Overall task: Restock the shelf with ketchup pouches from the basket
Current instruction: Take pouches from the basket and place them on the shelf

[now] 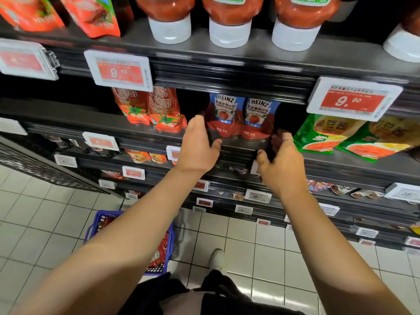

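Dark metal tiered shelving unit (227, 62) with white-framed red price tags (118, 70) on edges. Glossy off-white square floor tiles (250, 235), dark grout.

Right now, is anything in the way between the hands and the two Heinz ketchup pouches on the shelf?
Nothing visible. The left hand is open just left of the two Heinz ketchup pouches, and the right hand is at their right side with curled fingers. Both reach over the shelf's front edge, with no other item between them and the pouches.

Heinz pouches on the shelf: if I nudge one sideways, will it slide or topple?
Heinz pouches are soft stand-up packs, tall on a narrow base, so probably apt to tip. Glossy film may slide on the shelf.
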Demonstrator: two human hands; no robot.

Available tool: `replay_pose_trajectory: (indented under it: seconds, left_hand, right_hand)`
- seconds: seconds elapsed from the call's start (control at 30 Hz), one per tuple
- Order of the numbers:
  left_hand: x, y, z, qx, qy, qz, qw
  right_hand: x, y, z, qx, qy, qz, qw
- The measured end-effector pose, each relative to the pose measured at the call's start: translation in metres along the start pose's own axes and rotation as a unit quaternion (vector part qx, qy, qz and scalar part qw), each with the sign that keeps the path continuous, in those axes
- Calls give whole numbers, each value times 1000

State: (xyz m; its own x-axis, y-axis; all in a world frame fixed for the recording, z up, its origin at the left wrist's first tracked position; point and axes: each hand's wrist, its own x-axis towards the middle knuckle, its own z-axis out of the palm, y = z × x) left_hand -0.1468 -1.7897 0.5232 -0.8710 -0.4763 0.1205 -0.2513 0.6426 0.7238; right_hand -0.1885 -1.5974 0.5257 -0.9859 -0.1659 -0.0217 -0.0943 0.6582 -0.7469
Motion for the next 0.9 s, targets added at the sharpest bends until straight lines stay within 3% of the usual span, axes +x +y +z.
replay_pose_trajectory:
  seconds: [0.2, 0.37, 0.43, 0.53, 0.7, 0.77, 0.9]
  left_hand:
    - [-40, -29, -28, -19, -15, 45, 999]
    - [-93, -97, -75, 11, -4, 90, 996]
    - [-113, -139, -93, 42, -20, 45, 998]
    - [-145, -215, -117, 89, -73, -108, 987]
    - [-210, -333, -180, 56, -197, -354, 912]
    - [-238, -370, -201, 37, -229, -397, 888]
    - [-280, -417, -226, 26, -244, -422, 873]
  right_hand:
    - [-27, 20, -2, 101, 27, -60, 993]
    - [-67, 11, 17, 168, 53, -85, 981]
    - [-88, 2, 37, 150, 16, -87, 985]
    - [-121, -12, 80, 73, -103, -64, 990]
    - [-184, -41, 170, -31, -261, -56, 963]
    - [-214, -49, 210, -41, -308, -11, 950]
    - [-262, -65, 276, 10, -338, 139, 931]
